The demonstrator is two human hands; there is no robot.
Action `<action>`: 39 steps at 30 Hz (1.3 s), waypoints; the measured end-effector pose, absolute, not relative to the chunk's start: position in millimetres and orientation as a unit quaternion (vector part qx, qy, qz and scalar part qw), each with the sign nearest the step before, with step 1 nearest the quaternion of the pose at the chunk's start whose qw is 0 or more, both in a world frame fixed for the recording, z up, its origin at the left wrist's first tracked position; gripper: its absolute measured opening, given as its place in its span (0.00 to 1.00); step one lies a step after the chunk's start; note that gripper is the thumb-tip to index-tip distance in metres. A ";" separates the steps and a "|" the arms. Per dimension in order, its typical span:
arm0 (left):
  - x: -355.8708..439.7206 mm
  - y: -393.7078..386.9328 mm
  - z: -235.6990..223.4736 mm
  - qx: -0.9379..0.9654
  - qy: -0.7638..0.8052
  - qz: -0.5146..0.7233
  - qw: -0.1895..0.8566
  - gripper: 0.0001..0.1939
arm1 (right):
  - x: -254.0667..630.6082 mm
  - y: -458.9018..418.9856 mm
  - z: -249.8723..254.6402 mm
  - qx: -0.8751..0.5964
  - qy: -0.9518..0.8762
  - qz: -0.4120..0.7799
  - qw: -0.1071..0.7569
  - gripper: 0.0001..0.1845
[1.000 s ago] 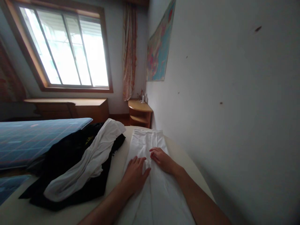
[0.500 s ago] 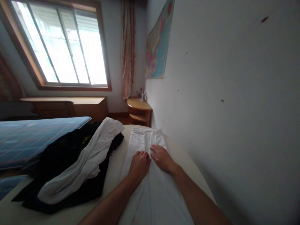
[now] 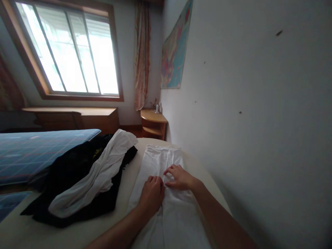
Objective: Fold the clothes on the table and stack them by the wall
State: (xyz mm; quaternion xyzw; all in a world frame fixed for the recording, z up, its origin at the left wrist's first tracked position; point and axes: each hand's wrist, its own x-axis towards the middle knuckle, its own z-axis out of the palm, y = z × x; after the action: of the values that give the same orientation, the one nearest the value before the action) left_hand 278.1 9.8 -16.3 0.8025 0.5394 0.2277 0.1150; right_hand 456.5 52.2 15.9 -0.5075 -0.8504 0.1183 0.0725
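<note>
Lower centre: white waistbanded garment [image 3: 178, 218] lies spread lengthwise, creases along its middle left unsmoothed | left hand [image 3: 151, 193] curled on it, grip can't be told | right hand [image 3: 178, 178] there too, thumb and fingers parted, nothing visibly pinched

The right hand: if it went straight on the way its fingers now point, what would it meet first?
The right hand would probably meet the bare left hand first, close beside it over the white cloth garment, though depth is unclear.
</note>
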 end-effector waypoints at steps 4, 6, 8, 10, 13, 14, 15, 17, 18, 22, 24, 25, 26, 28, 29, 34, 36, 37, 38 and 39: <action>271.6 -5.7 -11.1 0.801 0.547 0.200 0.139 0.07 | 458.1 52.3 22.4 -0.506 -0.849 0.141 0.051 0.18; 271.9 -8.7 -8.0 0.794 0.555 0.201 0.146 0.08 | 460.6 65.4 22.5 -0.536 -0.829 0.149 0.059 0.15; 273.5 -9.4 -6.1 0.788 0.562 0.206 0.145 0.09 | 464.2 84.8 21.0 -0.575 -0.804 0.134 0.075 0.15; 275.3 -9.1 -5.9 0.786 0.566 0.207 0.136 0.07 | 468.7 106.1 18.8 -0.604 -0.785 0.101 0.094 0.16; 276.6 -8.6 -8.5 0.791 0.561 0.212 0.117 0.05 | 474.9 133.7 15.0 -0.636 -0.761 0.061 0.114 0.20; 276.7 -8.5 -9.6 0.793 0.559 0.215 0.113 0.05 | 476.2 140.9 13.8 -0.644 -0.754 0.051 0.117 0.21; 276.6 -8.4 -10.8 0.794 0.557 0.219 0.110 0.05 | 476.9 147.1 12.6 -0.653 -0.747 0.043 0.119 0.22; 276.3 -8.0 -12.6 0.795 0.551 0.229 0.106 0.05 | 477.1 156.9 10.6 -0.672 -0.730 0.031 0.119 0.24; 276.2 -7.8 -13.2 0.796 0.549 0.232 0.106 0.05 | 476.7 160.8 9.9 -0.682 -0.721 0.027 0.118 0.23; 276.6 -6.8 -13.9 0.798 0.543 0.238 0.107 0.06 | 477.0 172.1 10.9 -0.713 -0.690 0.022 0.119 0.19; 277.2 -6.4 -14.6 0.799 0.540 0.242 0.108 0.06 | 479.6 176.0 13.9 -0.725 -0.678 0.027 0.123 0.19; 277.5 -6.4 -15.4 0.800 0.538 0.245 0.107 0.06 | 481.4 177.8 15.9 -0.730 -0.671 0.031 0.127 0.19; 277.8 -6.3 -16.4 0.800 0.536 0.249 0.105 0.06 | 483.3 179.4 18.2 -0.735 -0.664 0.035 0.133 0.20; 278.2 -6.2 -19.1 0.799 0.532 0.262 0.099 0.06 | 486.7 182.8 23.1 -0.741 -0.653 0.046 0.151 0.23; 278.2 -6.1 -20.4 0.797 0.531 0.272 0.095 0.06 | 487.8 184.6 25.4 -0.741 -0.649 0.052 0.162 0.24; 276.9 -5.6 -21.4 0.792 0.501 0.336 0.098 0.10 | 487.2 193.8 33.6 -0.736 -0.641 0.076 0.204 0.29; 276.2 -5.8 -19.1 0.798 0.482 0.346 0.107 0.14 | 485.8 196.6 35.4 -0.735 -0.638 0.087 0.214 0.28; 275.9 -6.1 -17.8 0.802 0.472 0.348 0.110 0.15 | 485.4 197.5 36.2 -0.735 -0.636 0.093 0.219 0.27; 275.7 -6.3 -16.8 0.807 0.462 0.349 0.113 0.15 | 485.5 198.1 37.0 -0.735 -0.632 0.099 0.224 0.25; 275.7 -6.5 -16.0 0.812 0.451 0.351 0.117 0.15 | 485.9 198.3 37.7 -0.736 -0.629 0.104 0.229 0.24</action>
State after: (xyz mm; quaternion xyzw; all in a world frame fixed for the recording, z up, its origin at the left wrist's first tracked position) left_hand 275.7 -6.5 -16.0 0.8121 0.4511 0.3512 0.1171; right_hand 485.9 198.3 37.7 -0.7358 -0.6287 0.1041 0.2291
